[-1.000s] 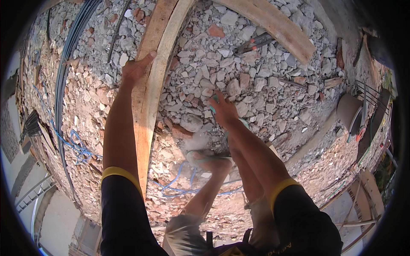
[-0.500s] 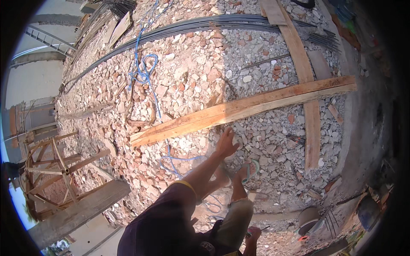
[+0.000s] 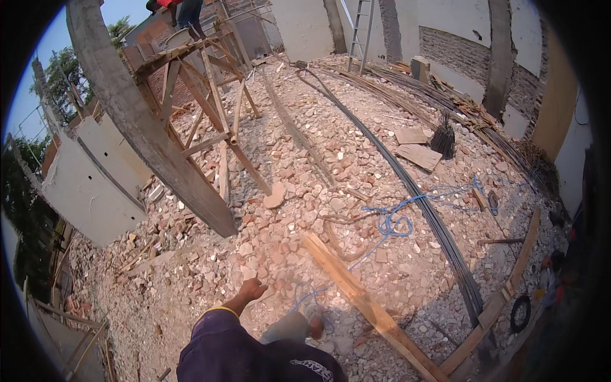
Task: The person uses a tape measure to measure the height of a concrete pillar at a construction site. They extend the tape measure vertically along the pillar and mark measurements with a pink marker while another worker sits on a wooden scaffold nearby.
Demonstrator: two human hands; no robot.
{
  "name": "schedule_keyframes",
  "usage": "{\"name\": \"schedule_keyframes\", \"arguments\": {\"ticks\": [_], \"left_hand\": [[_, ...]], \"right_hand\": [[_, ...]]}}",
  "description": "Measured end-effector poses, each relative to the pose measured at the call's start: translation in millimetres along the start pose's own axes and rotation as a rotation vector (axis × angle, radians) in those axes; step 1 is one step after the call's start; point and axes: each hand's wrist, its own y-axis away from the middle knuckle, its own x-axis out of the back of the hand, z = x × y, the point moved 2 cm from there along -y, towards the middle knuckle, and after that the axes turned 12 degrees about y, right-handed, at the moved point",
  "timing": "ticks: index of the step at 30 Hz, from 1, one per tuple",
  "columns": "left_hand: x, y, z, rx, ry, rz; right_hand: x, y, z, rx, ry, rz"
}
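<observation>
Left hand (image 3: pixel 253 290) low in view, above the rubble (image 3: pixel 286 216); fingers look loosely curled, too small to tell whether they pinch anything. Right hand outside the view, state cannot be told. Plank (image 3: pixel 370 309) lies on the rubble to the right of the left hand, apart from it, slanting down to meet a second board (image 3: pixel 490 312) at lower right. Blue rope (image 3: pixel 391 210) tangled beyond the plank, reaching across the rebar (image 3: pixel 441 239). Timber frame (image 3: pixel 207 145) and column (image 3: pixel 135 121) at upper left; ladder (image 3: pixel 368 38) near the far wall
</observation>
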Motion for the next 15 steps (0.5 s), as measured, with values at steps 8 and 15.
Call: {"name": "schedule_keyframes", "arguments": {"ticks": [8, 15], "left_hand": [[-6, -37, -89, 0.167, 0.251, -0.465], [201, -62, -188, 0.441, 0.558, 0.412]], "right_hand": [[-151, 46, -141, 0.176, -0.124, -0.196], [-439, 201, -144, -0.065, 0.287, -1.257]]}}
